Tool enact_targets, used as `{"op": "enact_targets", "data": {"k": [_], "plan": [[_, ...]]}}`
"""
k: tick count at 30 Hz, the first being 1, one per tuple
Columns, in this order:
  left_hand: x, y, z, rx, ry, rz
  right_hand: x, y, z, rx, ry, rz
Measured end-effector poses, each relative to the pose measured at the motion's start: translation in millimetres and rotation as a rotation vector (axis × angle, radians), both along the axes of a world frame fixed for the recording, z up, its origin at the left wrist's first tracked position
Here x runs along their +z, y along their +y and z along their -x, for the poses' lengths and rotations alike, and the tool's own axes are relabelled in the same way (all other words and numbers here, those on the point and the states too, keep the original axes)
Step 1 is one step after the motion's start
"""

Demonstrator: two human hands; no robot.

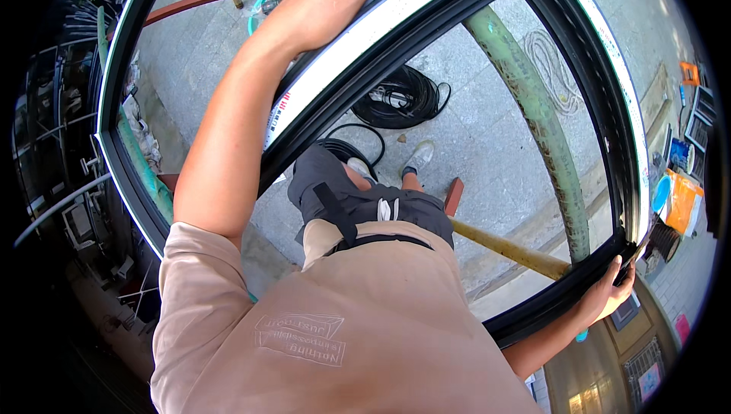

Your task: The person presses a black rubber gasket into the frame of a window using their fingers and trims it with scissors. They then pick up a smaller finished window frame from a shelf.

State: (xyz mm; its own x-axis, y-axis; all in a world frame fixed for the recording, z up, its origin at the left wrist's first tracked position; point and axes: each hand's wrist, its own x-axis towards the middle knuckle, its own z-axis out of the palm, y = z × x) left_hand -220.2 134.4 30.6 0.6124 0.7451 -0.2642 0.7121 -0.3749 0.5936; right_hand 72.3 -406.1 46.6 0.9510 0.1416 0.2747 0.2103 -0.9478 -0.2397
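Note:
A large black window frame (449,14) with white protective film along its faces surrounds my body, with a middle bar crossing it at a slant. My left hand (324,9) is wrapped over this bar near the top of the view; most of its fingers are hidden behind the wrist and bar. At the lower right, my right hand (605,296) grips the frame by its corner, fingertips on the outer edge. Green rusty pipes (525,102) run beneath the frame. Whether they bear its weight, I cannot tell.
On the paved floor lie a coil of black rubber strip (403,98) and a pale rope (550,71). A turquoise bucket (259,11) holding tools stands beyond my left hand. A yellow pipe (510,249) lies low, near a red bar (454,195). Orange container (685,202) at far right.

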Motion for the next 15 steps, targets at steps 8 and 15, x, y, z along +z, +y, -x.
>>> {"op": "enact_targets", "data": {"k": [8,15], "plan": [[16.0,-6.1,-4.0,-0.117,0.004,0.042,-31.2,-44.4,-27.5,0.039,-0.005,0.013],[9.4,-0.6,-5.3,-0.149,0.010,0.061,-21.5,-31.8,-21.3,0.014,0.009,0.016]]}}
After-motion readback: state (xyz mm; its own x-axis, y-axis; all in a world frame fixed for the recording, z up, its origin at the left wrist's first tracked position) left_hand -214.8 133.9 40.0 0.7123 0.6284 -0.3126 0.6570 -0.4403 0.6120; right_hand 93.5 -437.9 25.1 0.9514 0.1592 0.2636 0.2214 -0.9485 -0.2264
